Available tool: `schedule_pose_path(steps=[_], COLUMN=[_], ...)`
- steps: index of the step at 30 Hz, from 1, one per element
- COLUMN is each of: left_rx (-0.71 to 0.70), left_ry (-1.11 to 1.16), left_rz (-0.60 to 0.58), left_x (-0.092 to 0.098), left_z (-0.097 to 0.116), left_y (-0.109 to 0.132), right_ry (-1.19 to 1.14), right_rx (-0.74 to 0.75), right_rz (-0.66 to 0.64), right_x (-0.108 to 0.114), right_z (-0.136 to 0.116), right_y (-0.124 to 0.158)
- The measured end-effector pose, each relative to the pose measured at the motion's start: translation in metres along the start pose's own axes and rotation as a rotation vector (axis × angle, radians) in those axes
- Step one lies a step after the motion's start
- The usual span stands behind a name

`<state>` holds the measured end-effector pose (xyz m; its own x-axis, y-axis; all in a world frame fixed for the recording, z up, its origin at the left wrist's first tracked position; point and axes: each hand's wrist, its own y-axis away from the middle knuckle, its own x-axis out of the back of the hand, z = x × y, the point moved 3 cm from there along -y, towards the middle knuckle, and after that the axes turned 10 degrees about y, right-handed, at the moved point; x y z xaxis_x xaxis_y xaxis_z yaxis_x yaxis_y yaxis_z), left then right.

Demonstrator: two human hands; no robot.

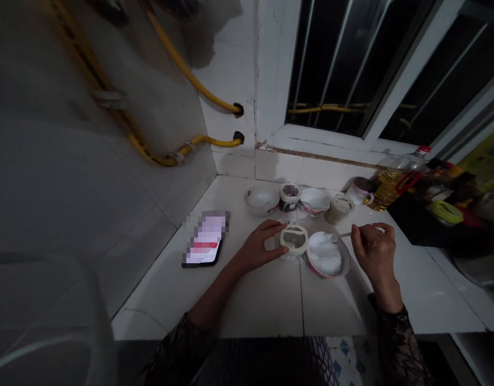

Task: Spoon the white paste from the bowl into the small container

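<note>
My left hand [260, 245] is closed around the side of a small clear jar [294, 241] with a cream rim, thumb and fingers on its upper edge. Just right of the jar sits a pink-edged bowl [343, 262] heaped with white powder or granules [325, 254]. My right hand [374, 249] grips the handle of a spoon [344, 235], whose head rests at the top of the white heap. Behind are a jar with dark contents [290, 197], a jar with pale contents [340, 209] and two bowls, one on the left [261, 200] and one in the middle [316, 201].
A phone [207, 238] with a lit screen lies left on the white tiled counter [263, 300]. At the right stand an oil bottle [387, 187], a lidded jar [360, 190] and several other bottles on a black surface. A barred window [331, 64] and yellow pipes [150, 155] are behind.
</note>
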<state>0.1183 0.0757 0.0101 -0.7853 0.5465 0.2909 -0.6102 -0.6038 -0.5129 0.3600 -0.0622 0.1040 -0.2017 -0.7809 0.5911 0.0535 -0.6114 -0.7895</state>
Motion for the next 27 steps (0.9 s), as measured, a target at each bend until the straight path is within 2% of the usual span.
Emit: schedule_pose_path(steps=[3,6,11,16,22,24,27], left_rx=[-0.001,-0.007,-0.014,-0.013,-0.001,-0.006,-0.012], left_ry=[0.002,-0.001,-0.011,-0.009,-0.015,-0.013,-0.008], left_rz=[0.006,0.005,-0.001,0.001,-0.003,0.002,0.012], left_x=[0.000,0.000,0.000,0.001,0.001,0.000,0.000], left_z=[-0.001,-0.002,-0.001,0.001,0.002,0.002,0.000], left_y=[0.001,0.000,0.000,0.000,0.000,0.000,0.000], right_ry=[0.050,-0.003,-0.148,-0.246,-0.252,-0.214,-0.228], right_rx=[-0.012,-0.016,-0.145,-0.292,-0.367,-0.377,-0.329], right_rz=[-0.106,-0.213,-0.291,-0.309,-0.285,-0.254,-0.275], right_x=[-0.009,-0.024,-0.044,-0.050,-0.050,-0.050,-0.053], right_z=[0.006,-0.002,-0.009,-0.005,-0.002,-0.001,-0.005], right_y=[0.009,0.019,0.028,0.029,0.029,0.028,0.029])
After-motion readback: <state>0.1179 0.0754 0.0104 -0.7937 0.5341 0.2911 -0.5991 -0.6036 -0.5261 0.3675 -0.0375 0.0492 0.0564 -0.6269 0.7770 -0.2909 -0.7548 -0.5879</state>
